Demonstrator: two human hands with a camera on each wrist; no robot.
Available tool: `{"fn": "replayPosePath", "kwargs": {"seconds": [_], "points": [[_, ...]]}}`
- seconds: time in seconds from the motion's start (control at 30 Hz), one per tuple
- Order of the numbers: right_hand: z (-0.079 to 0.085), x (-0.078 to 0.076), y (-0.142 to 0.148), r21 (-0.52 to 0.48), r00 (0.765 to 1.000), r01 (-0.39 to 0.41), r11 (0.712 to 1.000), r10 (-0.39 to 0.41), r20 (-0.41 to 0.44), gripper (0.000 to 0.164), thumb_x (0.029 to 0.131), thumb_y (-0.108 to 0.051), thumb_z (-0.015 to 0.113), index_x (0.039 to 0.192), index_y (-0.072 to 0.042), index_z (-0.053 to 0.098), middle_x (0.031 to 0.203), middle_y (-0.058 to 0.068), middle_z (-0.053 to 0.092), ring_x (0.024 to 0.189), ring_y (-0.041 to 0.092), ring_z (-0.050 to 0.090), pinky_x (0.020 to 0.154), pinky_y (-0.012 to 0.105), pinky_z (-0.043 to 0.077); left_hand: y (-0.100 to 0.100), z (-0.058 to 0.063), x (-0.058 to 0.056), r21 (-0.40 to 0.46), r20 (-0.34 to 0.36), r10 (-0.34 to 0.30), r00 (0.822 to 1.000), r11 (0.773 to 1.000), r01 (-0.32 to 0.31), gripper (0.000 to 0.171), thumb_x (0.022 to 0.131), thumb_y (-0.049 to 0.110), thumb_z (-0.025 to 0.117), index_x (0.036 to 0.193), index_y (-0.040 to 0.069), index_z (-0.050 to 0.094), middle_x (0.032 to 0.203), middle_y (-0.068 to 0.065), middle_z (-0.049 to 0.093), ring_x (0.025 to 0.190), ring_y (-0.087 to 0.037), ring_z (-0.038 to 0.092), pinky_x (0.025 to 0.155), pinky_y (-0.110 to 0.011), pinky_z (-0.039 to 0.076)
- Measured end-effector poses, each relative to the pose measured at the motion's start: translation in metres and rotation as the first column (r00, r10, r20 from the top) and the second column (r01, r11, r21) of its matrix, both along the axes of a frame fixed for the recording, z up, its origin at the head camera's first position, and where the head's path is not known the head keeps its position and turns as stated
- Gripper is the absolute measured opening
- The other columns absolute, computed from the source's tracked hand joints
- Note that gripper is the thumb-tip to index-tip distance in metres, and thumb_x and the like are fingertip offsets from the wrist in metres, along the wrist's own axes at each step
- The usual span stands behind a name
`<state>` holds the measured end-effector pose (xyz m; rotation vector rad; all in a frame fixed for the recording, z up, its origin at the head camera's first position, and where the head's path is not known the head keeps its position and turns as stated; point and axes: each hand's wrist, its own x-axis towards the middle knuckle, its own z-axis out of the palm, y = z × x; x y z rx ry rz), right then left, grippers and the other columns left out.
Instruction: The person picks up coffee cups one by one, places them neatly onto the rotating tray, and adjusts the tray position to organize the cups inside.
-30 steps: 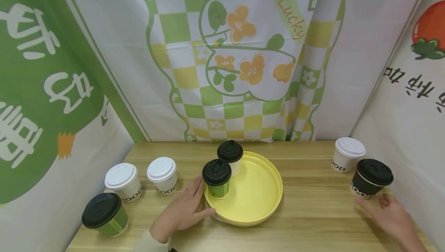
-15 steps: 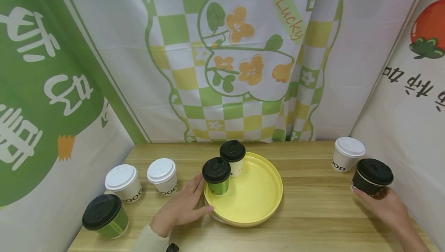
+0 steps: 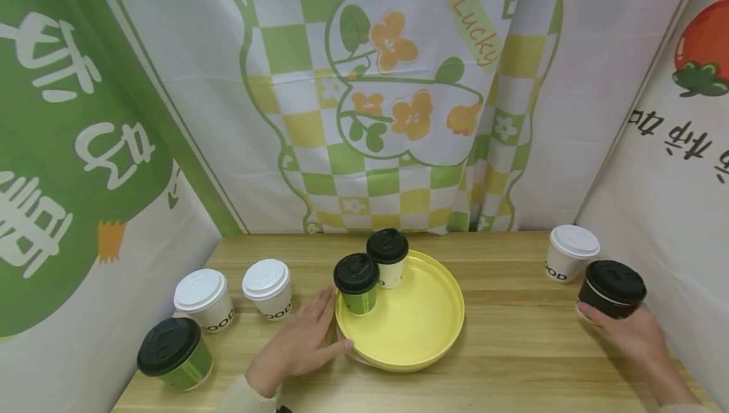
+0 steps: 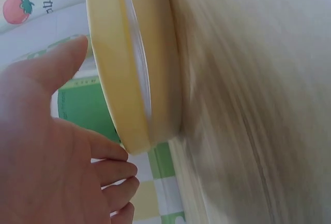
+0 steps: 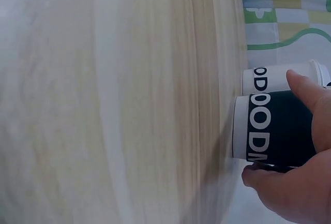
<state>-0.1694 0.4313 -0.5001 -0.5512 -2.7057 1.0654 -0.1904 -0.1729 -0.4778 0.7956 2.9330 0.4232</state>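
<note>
My right hand (image 3: 635, 331) grips a black paper cup (image 5: 284, 128) with a black lid, thumb and fingers around its side. Just behind that cup stands a white paper cup (image 3: 571, 253) with a white lid. At the left rim of a round yellow tray (image 3: 421, 331), my left hand (image 3: 302, 337) has its fingers fairly straight, fingertips right at the edge in the left wrist view. On the tray's left side stand a green cup (image 3: 360, 302) and a white cup (image 3: 390, 274), both black-lidded.
To the left on the wooden table (image 3: 512, 362) stand two white-lidded white cups (image 3: 270, 302) and a green cup (image 3: 190, 365) with a black lid. Printed cloth (image 3: 387, 198) hangs along the back, and side panels border the table.
My right hand has closed around the black cup. The two cups on the tray have shifted slightly toward the back right, while the tray's outline stays in place.
</note>
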Motion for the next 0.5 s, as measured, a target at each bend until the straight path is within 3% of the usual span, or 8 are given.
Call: {"fn": "replayPosePath", "kwargs": {"seconds": [0.2,0.33,0.5], "points": [[-0.001,-0.006,-0.004,-0.022,0.998,0.065,0.998,-0.065,-0.012,0.100,0.093,-0.054,0.076,0.154,0.014,0.036,0.148,0.047,0.045,0.133,0.060,0.049,0.107,0.070,0.044,0.004,-0.004,0.001,0.011,-0.009,0.001,1.000,1.000,-0.001,0.101,0.102,0.066,0.051,0.165,-0.007,0.022,0.175,-0.025,0.015,0.163,-0.044,0.021,0.133,-0.059,0.022],[-0.004,-0.009,-0.007,-0.023,0.993,0.111,0.994,-0.111,-0.032,0.098,0.091,-0.053,0.079,0.152,0.013,0.041,0.147,0.046,0.048,0.133,0.059,0.051,0.107,0.068,0.045,0.004,-0.006,0.001,0.010,-0.013,0.009,1.000,1.000,-0.009,0.101,0.102,0.066,0.052,0.164,-0.008,0.022,0.175,-0.026,0.016,0.163,-0.043,0.021,0.133,-0.059,0.023],[-0.004,-0.011,-0.011,-0.009,0.992,0.111,0.994,-0.112,-0.050,0.098,0.088,-0.055,0.081,0.151,0.011,0.043,0.145,0.045,0.050,0.132,0.058,0.053,0.102,0.064,0.048,0.004,-0.005,0.002,0.009,-0.021,0.012,1.000,1.000,-0.012,0.101,0.102,0.065,0.053,0.164,-0.008,0.023,0.175,-0.026,0.016,0.162,-0.043,0.022,0.133,-0.058,0.023]]}}
